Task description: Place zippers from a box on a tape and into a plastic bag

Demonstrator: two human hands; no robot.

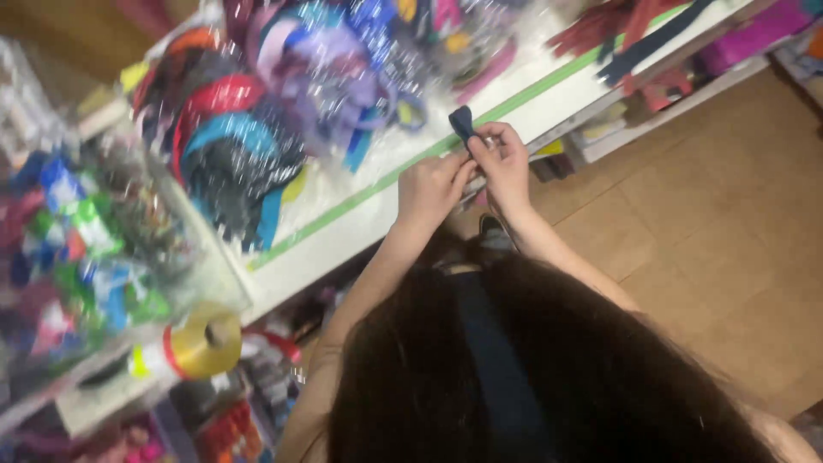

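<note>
Both hands, left hand (431, 187) and right hand (504, 161), have fingers pinched shut on a dark blue strip (462, 123) above the desk (549, 94), apparently mid-fold, so a steady pinch seems needed.

Matt navy cloth strip (461, 122); glossy clear plastic bags (326, 77); smooth white counter (377, 214), green-taped edge; shiny gold ribbon spool (204, 341).

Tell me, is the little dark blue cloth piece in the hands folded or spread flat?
Folded, it seems: the dark blue cloth piece bends over at its top, pinched between the left hand and right hand. The picture is blurry, so not certain.
</note>
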